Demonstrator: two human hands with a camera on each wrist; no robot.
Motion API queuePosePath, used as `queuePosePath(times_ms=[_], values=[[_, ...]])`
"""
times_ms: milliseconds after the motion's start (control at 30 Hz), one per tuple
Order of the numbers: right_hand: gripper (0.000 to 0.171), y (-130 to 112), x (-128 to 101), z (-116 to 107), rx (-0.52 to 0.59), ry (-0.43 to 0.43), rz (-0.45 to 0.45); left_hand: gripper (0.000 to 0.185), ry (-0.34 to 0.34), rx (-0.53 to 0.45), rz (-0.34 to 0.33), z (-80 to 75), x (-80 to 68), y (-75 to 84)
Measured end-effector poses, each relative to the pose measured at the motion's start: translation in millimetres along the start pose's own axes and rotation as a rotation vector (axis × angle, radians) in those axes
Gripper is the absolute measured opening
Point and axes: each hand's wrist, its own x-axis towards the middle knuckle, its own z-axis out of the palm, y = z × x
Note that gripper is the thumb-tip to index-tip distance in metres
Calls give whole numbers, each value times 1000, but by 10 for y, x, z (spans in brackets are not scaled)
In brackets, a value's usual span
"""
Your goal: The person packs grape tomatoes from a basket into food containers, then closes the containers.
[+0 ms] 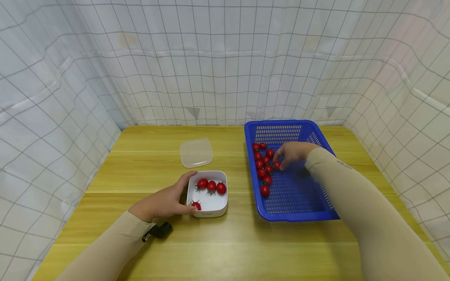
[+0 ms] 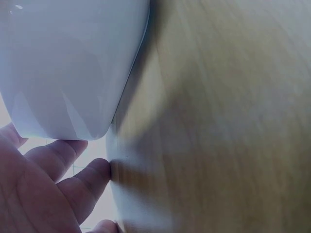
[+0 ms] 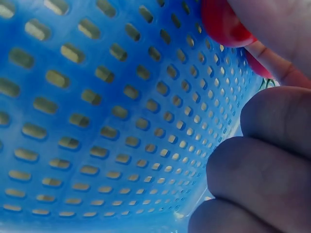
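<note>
Wooden tabletop (image 1: 232,242), light yellow planks, grain running left-right. Directly on it: blue perforated basket (image 1: 299,203) on the right half, white container (image 1: 214,208) near centre-left, clear lid (image 1: 196,152) lying flat just behind the container, apart from it. Small black object (image 1: 161,230) sits on the wood near the front left, close to the container. Container and basket are apart, bare wood between them. Left wrist view: container's rounded corner (image 2: 73,73) resting on the wood.
</note>
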Motion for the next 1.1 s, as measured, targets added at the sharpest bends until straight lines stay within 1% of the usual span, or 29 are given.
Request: queuePosePath(times_ms=[200, 333, 600, 833, 1100], values=[[26, 15, 12, 12, 35, -11, 27, 109, -8, -8, -4, 11, -11, -5], [27, 28, 27, 24, 39, -12, 38, 109, -7, -11, 0, 17, -10, -14], [26, 41, 62, 38, 45, -5, 37, 109, -5, 2, -6, 18, -16, -21], [27, 34, 51, 41, 53, -5, 53, 109, -5, 6, -1, 8, -14, -3], [28, 19, 33, 26, 50, -9, 50, 109, -1, 19, -11, -1, -13, 8]])
